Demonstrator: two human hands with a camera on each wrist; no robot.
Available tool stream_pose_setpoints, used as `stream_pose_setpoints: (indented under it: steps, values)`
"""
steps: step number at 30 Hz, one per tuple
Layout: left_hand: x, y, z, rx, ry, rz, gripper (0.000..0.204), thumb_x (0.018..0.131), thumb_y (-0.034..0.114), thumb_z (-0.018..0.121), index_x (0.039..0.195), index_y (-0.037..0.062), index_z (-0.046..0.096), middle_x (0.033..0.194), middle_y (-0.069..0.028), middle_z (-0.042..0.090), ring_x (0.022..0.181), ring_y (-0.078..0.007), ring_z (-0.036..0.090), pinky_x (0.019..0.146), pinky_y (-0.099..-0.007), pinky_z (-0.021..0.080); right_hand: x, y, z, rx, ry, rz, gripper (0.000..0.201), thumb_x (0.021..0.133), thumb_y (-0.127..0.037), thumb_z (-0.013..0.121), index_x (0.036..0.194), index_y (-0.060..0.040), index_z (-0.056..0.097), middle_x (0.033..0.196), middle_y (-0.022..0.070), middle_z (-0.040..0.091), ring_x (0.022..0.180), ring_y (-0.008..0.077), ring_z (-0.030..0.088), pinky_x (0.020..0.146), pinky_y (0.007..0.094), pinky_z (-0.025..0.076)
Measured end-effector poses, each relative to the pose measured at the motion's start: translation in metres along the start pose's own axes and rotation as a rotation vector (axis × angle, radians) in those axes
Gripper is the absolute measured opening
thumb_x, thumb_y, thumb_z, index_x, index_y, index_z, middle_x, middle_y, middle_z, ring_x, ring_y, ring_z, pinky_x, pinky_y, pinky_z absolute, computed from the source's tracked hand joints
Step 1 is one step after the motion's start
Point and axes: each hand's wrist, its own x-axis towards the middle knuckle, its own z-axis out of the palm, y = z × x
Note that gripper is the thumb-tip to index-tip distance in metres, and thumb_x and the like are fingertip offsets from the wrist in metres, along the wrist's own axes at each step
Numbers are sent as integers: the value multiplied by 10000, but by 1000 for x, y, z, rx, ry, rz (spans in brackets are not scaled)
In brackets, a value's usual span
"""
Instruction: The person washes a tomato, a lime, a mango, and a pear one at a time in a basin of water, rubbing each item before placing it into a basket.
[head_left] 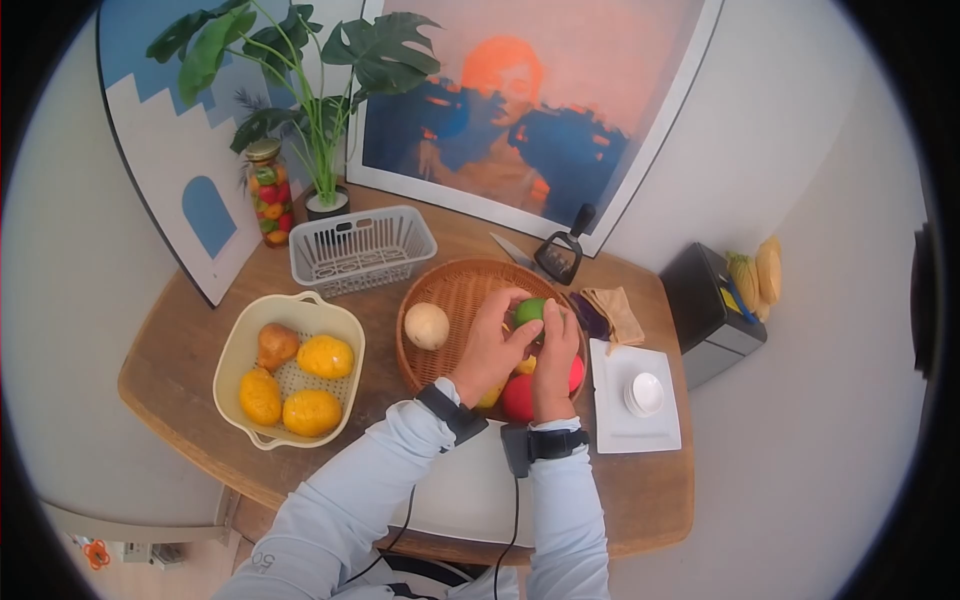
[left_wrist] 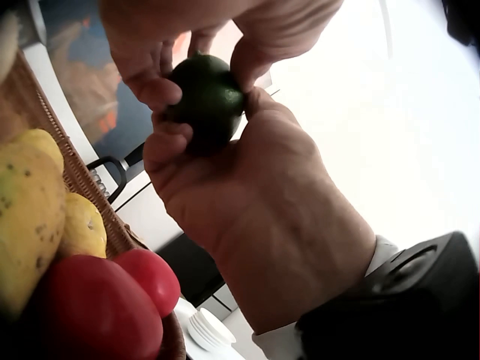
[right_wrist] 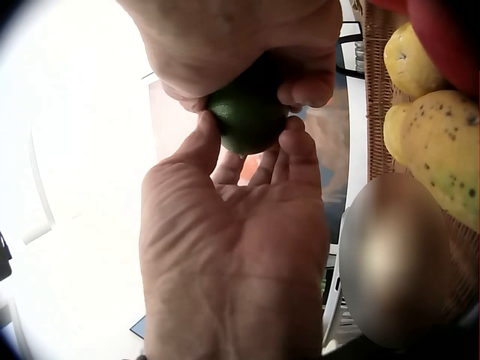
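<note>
Both hands meet over the woven basket (head_left: pixel 455 290) on the worktop (head_left: pixel 640 490), at about three o'clock of its rim, with a lime (head_left: pixel 529 310) pinched between them: the left hand (head_left: pixel 492 345) curls its fingertips round it from one side, the right hand (head_left: pixel 556 350) from the other, so each grip is clenched on the fruit, held clear of the basket. It looks like a hand-to-hand transfer or a twist; whichever follows, one grip would have to slacken before the other carries it. The head view alone shows the colander (head_left: pixel 290 368) of yellow fruit at nine o'clock and the white plate (head_left: pixel 634 398) at three. The left wrist view shows red fruit (left_wrist: pixel 97 307) under the hands.
</note>
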Motion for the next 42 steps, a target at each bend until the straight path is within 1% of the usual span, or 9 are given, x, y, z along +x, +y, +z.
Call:
stream_pose_setpoints:
  steps: [7, 10, 13, 16, 22, 26, 30, 36, 42]
  values:
    - [2, 9, -5, -124, -68, -244, 294, 968, 185, 620, 1199, 19, 549, 1009, -56, 617, 927, -128, 594, 741, -243, 494, 5, 14, 3, -160, 49, -356, 261, 980, -290, 566, 1071, -46, 546, 919, 74, 600, 676, 111, 554, 498, 243, 426]
    - [0, -6, 2, -38, -19, -31, 307, 962, 189, 622, 1202, 11, 552, 1032, -73, 612, 922, -135, 597, 721, -249, 507, 1, 2, -2, 37, 7, 44, 244, 974, -248, 565, 1097, -39, 540, 938, 78, 599, 720, 112, 562, 534, 238, 441]
    - [1, -3, 0, -106, -20, -159, 328, 943, 168, 636, 1213, 2, 549, 1080, -106, 596, 905, -148, 598, 670, -268, 531, 0, 3, 1, 57, 35, -21, 259, 985, -269, 561, 1103, -40, 537, 928, 72, 600, 714, 109, 561, 535, 236, 440]
    - [2, 0, -4, -224, -66, -249, 329, 938, 154, 638, 1220, 10, 547, 1093, -102, 587, 899, -144, 596, 663, -268, 529, 1, 10, 12, -201, 106, -483, 259, 996, -290, 526, 1059, -43, 565, 863, 46, 587, 627, 108, 548, 466, 240, 400]
    - [1, 2, -3, -124, -48, -112, 304, 973, 167, 613, 1231, 22, 543, 1079, -52, 611, 919, -94, 585, 686, -224, 477, 4, 2, -5, 80, 5, 108, 268, 969, -219, 584, 1138, -16, 533, 962, 77, 600, 806, 122, 573, 641, 237, 475]
    - [4, -12, -4, -247, -48, -260, 327, 948, 147, 637, 1227, 5, 546, 1079, -88, 604, 919, -129, 590, 674, -260, 518, 3, 7, 10, -283, 64, -600, 253, 996, -258, 545, 1071, -17, 567, 851, 55, 586, 644, 106, 554, 478, 241, 419]
    - [3, 6, -3, -91, -8, 37, 338, 962, 203, 628, 1193, -31, 548, 1003, -104, 624, 889, -146, 603, 671, -278, 526, -3, -4, 1, -42, -15, 50, 297, 998, -310, 553, 1103, -32, 563, 985, 64, 589, 814, 125, 578, 622, 252, 476]
    - [3, -15, 1, -242, 49, -200, 378, 982, 304, 598, 1149, -33, 558, 966, -111, 628, 861, -160, 605, 729, -291, 508, 2, 14, 10, -107, 68, -371, 291, 1013, -296, 538, 1016, -7, 573, 802, 35, 596, 617, 94, 524, 510, 239, 417]
    - [9, -11, -9, -113, 189, -125, 370, 1013, 342, 541, 1101, -15, 583, 970, -115, 635, 879, -179, 604, 767, -296, 486, -7, 4, 6, -491, -158, -249, 318, 1006, -306, 546, 967, 5, 600, 799, 104, 607, 663, 202, 576, 618, 346, 476]
